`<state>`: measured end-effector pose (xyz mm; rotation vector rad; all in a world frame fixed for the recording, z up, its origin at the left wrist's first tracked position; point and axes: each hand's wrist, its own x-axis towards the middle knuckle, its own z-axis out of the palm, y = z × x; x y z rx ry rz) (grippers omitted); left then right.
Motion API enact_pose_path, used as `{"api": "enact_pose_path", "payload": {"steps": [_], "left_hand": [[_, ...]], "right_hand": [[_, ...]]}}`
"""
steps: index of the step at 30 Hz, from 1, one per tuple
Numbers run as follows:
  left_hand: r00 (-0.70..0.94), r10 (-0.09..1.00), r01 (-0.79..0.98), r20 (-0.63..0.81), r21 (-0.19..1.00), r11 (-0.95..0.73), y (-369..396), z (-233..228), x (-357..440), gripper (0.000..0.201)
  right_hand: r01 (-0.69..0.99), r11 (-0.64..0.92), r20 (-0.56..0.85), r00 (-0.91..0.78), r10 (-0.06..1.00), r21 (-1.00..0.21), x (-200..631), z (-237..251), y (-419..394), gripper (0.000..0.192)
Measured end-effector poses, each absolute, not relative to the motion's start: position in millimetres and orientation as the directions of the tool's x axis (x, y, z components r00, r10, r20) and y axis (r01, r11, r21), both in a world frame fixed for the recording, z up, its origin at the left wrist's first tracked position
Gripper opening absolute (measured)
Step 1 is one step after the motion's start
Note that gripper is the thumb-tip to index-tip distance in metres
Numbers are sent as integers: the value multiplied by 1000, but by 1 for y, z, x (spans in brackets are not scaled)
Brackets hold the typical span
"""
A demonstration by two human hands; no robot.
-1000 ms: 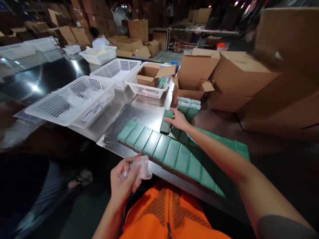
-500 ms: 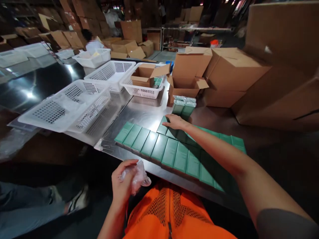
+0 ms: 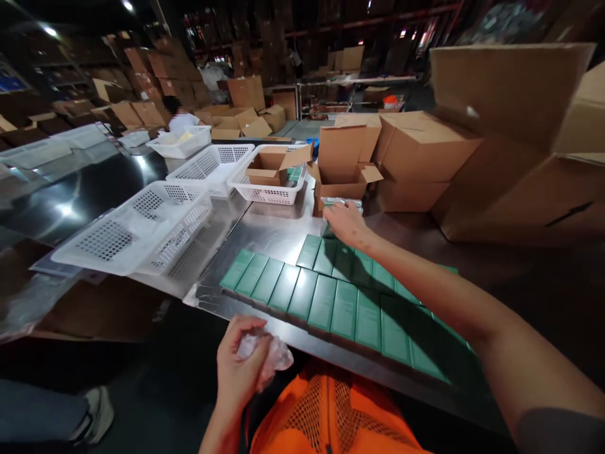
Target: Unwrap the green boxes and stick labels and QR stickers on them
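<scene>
My left hand [image 3: 243, 359] is closed around a crumpled bunch of clear plastic film [image 3: 274, 359], held low in front of the table edge. With its arm stretched across the table, my right hand [image 3: 346, 224] grips a plastic-wrapped pack of green boxes [image 3: 329, 230]. The thumb lies along the pack's left side, the other fingers are over its top, and the hand covers much of it. Nearer to me, flat green boxes [image 3: 301, 293] lie side by side in two rows on the metal table [image 3: 269, 217]. My right forearm hides part of the back row.
Behind the wrapped pack stands an open carton [image 3: 340, 189], with closed cartons [image 3: 425, 154] to its right. White perforated baskets [image 3: 155, 236] line the left side; one basket [image 3: 269, 192] holds a small open carton [image 3: 267, 170]. Farther back is another person [image 3: 182, 120].
My right hand has moved from the left end of the back row of green boxes to the wrapped pack behind it. My left hand still holds the film. The view has tilted up slightly.
</scene>
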<state>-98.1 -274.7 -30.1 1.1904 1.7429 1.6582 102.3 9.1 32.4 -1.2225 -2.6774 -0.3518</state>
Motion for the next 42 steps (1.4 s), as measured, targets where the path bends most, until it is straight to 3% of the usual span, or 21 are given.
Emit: {"api": "enact_pose_path", "payload": {"steps": [2, 4, 5, 7, 9, 12, 14, 17, 19, 22, 25, 28, 31, 34, 36, 39, 42], "left_hand": [[-459, 830, 346, 317, 924, -162, -269, -28, -98, 6], [-415, 842, 347, 345, 915, -204, -261, -24, -99, 4], [-408, 852, 324, 329, 924, -202, -255, -22, -98, 7], [-387, 892, 224, 235, 962, -156, -241, -18, -94, 32], [-350, 931, 52, 104, 994, -91, -223, -14, -87, 60], [-286, 958, -172, 4, 984, -56, -196, -14, -71, 75], [-277, 960, -156, 36, 984, -82, -185, -18, -62, 64], [-230, 964, 61, 133, 991, -122, -183, -28, -53, 43], [-182, 964, 162, 194, 973, -165, -188, -34, -52, 45], [-192, 948, 200, 252, 956, -213, -192, -39, -55, 51], [-226, 944, 296, 241, 940, -169, -188, -41, -57, 43], [-201, 944, 413, 263, 896, -162, -183, -43, -56, 37], [-130, 956, 462, 264, 869, -178, -184, -45, -58, 27], [-106, 949, 467, 296, 858, -215, -189, -40, -60, 34], [-125, 940, 413, 317, 878, -241, -189, -33, -60, 50], [-122, 946, 341, 301, 908, -245, -185, -24, -54, 49], [-140, 952, 363, 272, 909, -206, -185, -26, -44, 44]], "right_hand": [[757, 640, 273, -649, 711, 132, 111, 35, 0, 35], [766, 643, 390, -592, 706, -2, 123, 39, -14, 46], [751, 645, 466, -524, 713, -142, 128, 39, -22, 49], [598, 622, 535, -348, 769, -505, 136, 34, -43, 46], [348, 496, 418, -277, 865, -795, 139, 19, -69, 43], [134, 230, 145, -459, 877, -964, 139, -11, -108, 42], [147, 219, 99, -569, 816, -965, 140, -23, -126, 39], [179, 431, 268, -561, 783, -884, 146, -20, -133, 50], [146, 541, 385, -554, 738, -828, 149, -10, -129, 59], [98, 612, 446, -597, 667, -784, 147, -3, -122, 47], [161, 579, 410, -559, 721, -799, 141, -11, -119, 42], [304, 466, 255, -536, 805, -831, 137, -27, -119, 45], [416, 450, 136, -597, 791, -791, 140, -37, -122, 44], [350, 498, 239, -574, 783, -793, 147, -32, -124, 80], [247, 516, 346, -504, 791, -820, 149, -24, -124, 89], [208, 487, 361, -444, 820, -849, 146, -17, -127, 66], [300, 412, 270, -418, 867, -860, 143, -27, -137, 55]]}}
